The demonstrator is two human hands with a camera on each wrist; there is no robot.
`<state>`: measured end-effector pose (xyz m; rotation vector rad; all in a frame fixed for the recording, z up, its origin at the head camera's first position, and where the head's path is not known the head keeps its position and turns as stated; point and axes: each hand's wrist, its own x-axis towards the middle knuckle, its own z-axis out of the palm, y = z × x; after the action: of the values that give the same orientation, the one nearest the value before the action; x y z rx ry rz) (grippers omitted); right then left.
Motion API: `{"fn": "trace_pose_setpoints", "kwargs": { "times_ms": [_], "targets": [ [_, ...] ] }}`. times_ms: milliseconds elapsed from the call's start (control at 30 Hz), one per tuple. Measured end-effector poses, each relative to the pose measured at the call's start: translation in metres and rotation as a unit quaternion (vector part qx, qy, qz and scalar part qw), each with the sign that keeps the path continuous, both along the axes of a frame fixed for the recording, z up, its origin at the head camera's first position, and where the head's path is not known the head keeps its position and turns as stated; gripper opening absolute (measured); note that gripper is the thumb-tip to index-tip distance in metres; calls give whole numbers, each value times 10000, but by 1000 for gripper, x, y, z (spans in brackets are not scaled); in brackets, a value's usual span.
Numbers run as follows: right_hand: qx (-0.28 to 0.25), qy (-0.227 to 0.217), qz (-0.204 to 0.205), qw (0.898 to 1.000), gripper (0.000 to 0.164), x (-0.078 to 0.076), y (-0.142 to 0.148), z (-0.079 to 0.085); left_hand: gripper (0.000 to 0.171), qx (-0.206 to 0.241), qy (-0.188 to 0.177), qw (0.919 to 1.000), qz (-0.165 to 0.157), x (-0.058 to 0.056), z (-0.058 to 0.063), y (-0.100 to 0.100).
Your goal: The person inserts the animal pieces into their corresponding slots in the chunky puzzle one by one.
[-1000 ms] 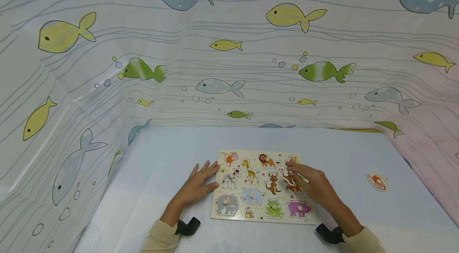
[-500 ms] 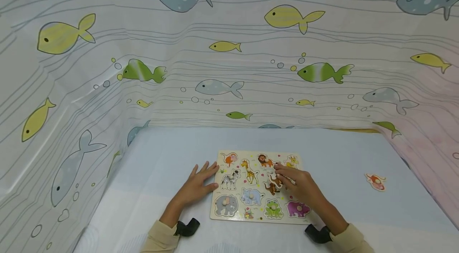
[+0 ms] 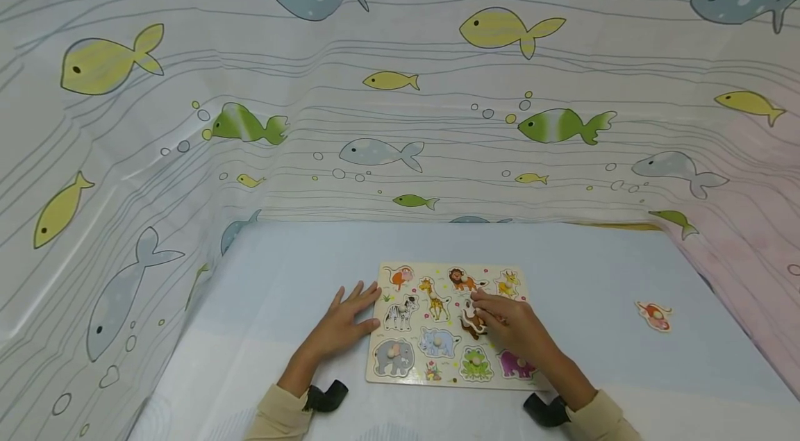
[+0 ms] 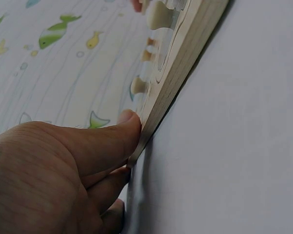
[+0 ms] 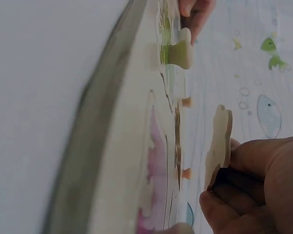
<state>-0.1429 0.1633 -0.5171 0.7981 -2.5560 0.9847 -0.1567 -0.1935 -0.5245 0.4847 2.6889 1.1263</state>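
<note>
A wooden animal puzzle board (image 3: 453, 364) lies flat on the table. Beside its left edge is my left hand (image 3: 346, 319), fingers spread and fairly straight; the left wrist view has the thumb touching the board's edge. My right hand (image 3: 519, 330) pinches a wooden puzzle piece (image 5: 219, 141) above the right-centre of the board, near the kangaroo picture. From the right wrist, the piece appears tilted and apart from the board, its pale back towards the board. Its picture cannot be made out. The frog piece (image 3: 476, 363) and partly covered purple hippo (image 3: 515, 363) lie just below the right hand.
An orange animal piece (image 3: 654, 317) lies loose on the table to the right. Knobbed elephant (image 3: 394, 358) and rhino (image 3: 437, 342) pieces sit at the board's lower left. Behind the table hangs a fish-print sheet (image 3: 312, 101).
My right hand has moved left across the board with the puzzle piece, from the right edge to near the kangaroo, uncovering the yellow animal at upper right. The left hand stays put.
</note>
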Motion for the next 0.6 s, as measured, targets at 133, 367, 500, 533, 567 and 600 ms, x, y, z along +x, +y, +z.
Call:
{"fn": "trace_pose_setpoints", "kwargs": {
  "times_ms": [133,367,500,533,567,600],
  "targets": [
    [12,-123,-4,9999,25,0,-1,-3,62,-4,46,10000,-24,-1,-1,-1],
    [74,-86,-46,9999,27,1,-2,-9,63,-14,51,10000,-69,-1,-1,-1],
    [65,-120,-69,9999,27,2,-3,-11,63,-14,56,10000,-65,-1,-2,-1],
    [73,-152,-78,9998,27,2,-3,-11,63,-11,59,10000,-64,-2,-2,-1],
    [88,-185,-90,9997,27,2,-3,-12,63,-18,57,10000,-61,-2,-3,-1],
    [107,-215,-102,9997,27,2,-3,-12,62,-12,66,10000,-57,-2,-3,-1]
  ]
}}
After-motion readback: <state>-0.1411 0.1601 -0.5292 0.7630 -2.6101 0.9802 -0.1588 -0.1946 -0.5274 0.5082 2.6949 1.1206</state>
